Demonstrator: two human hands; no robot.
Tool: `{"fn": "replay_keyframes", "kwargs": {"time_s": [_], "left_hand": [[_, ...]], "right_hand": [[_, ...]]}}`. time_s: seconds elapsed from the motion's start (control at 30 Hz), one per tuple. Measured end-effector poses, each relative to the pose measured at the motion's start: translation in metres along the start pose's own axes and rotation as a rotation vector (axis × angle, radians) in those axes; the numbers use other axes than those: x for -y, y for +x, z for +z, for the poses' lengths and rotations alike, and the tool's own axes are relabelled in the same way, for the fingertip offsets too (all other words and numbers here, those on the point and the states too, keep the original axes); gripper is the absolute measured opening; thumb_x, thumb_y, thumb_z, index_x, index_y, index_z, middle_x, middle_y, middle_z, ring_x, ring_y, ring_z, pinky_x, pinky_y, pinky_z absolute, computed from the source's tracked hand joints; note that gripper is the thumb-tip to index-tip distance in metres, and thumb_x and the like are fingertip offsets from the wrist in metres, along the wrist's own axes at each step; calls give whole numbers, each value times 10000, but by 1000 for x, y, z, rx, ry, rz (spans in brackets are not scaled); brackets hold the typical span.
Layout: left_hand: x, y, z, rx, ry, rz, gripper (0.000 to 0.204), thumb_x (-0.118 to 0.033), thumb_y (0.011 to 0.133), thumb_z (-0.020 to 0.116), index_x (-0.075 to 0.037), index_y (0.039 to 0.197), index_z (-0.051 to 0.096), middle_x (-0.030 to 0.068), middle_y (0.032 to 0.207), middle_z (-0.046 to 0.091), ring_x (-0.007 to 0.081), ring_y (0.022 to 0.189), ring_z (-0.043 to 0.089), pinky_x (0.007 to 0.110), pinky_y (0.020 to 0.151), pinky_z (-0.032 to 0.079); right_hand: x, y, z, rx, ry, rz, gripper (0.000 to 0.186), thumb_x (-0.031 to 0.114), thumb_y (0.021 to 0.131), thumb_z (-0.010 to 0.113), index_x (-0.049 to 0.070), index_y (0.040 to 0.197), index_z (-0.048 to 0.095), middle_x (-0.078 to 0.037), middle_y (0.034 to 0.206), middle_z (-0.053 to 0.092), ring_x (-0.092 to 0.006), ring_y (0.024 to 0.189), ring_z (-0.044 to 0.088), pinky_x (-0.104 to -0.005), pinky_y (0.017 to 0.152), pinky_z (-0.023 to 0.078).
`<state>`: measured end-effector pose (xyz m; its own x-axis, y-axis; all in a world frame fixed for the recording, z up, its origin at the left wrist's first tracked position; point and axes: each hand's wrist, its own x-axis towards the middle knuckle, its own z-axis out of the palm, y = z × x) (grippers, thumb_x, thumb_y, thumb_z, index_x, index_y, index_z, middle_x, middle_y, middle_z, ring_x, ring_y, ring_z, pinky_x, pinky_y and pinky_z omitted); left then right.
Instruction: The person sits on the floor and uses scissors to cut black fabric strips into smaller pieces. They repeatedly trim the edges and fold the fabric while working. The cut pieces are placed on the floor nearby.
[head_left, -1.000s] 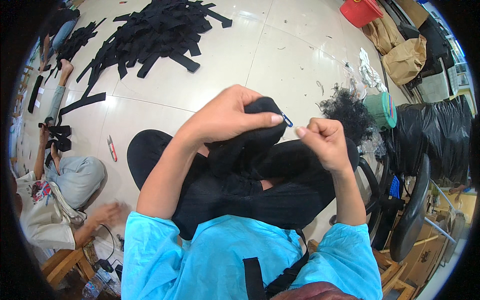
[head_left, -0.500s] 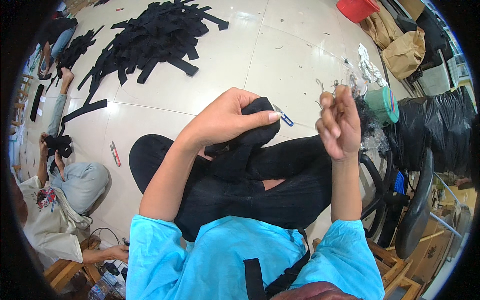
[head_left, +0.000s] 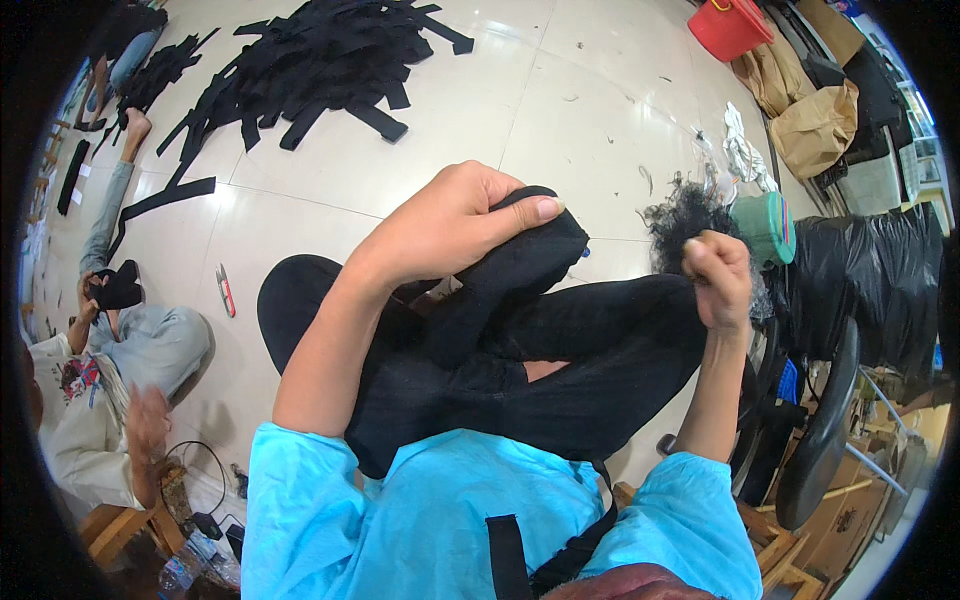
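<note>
My left hand (head_left: 465,220) grips a folded black fabric strip (head_left: 535,245) above my crossed legs, its thumb pressed on the top near the cloth's end. Out to the right, my right hand (head_left: 722,278) is closed with its fingers curled in; whatever it may hold is hidden. Just beyond it lies a fuzzy heap of black thread scraps (head_left: 690,225). A bit of a small blue tool (head_left: 586,252) shows past the cloth's right edge, the rest covered.
A large pile of black strips (head_left: 310,70) lies on the tiled floor ahead. Red-handled thread snips (head_left: 226,290) rest left of my knee. A seated co-worker (head_left: 150,350) handles black cloth at left. A green tub (head_left: 765,225), black plastic bag (head_left: 860,285) and red bucket (head_left: 730,30) stand right.
My right hand has moved down and right toward the thread heap, its loosely bent fingers now closed. The black cloth has shifted right and covers most of the blue tool.
</note>
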<state>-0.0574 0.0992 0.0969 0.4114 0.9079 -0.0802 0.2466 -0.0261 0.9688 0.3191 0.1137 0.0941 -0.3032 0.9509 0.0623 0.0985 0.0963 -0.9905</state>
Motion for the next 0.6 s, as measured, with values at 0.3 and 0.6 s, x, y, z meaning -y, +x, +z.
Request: {"fn": "replay_keyframes", "kwargs": {"time_s": [0.3,0.6], "left_hand": [[12,9,18,70,-137,-18,504,-441,1067,625,-32,792,733,-15,589,586,68,503,506,231,469,371],[11,9,11,27,5,-41,522,-434,1065,631,-36,738,718,-42,561,528,57,496,434,264,461,338]], "right_hand": [[24,21,76,13,861,-28,355,377,1126,489,63,974,552,-237,1383,600,-326,1199,657,-522,1085,508],[27,10,120,239,-809,-316,198,183,984,724,28,874,669,-109,764,655,-85,656,560,-297,595,445]]}}
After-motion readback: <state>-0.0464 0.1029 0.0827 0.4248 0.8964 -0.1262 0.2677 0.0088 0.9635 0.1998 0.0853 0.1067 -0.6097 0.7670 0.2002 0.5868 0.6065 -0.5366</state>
